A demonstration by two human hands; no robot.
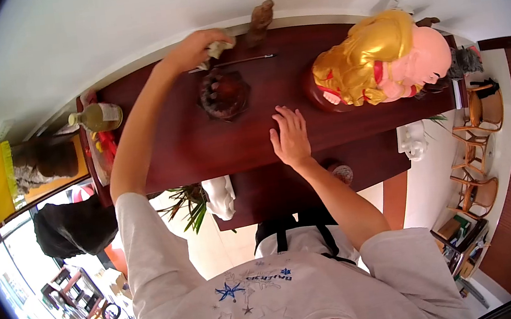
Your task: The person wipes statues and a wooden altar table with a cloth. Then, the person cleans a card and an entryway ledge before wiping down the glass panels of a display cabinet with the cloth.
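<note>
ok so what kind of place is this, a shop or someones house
Probably a lounge or showroom for ornaments, though I can't tell if it's a shop or home. A big gold-robed statue stands on a long dark-red table, and wooden chairs stand off to the right.

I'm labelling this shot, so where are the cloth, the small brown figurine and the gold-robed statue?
Cloth (219,48): head view, its crumpled exposed part.
Small brown figurine (260,22): head view, middle of its body.
Gold-robed statue (379,42): head view, on its gold robe.

Wide head-height view, facing steeply down, near the tabletop (187,145)
</note>
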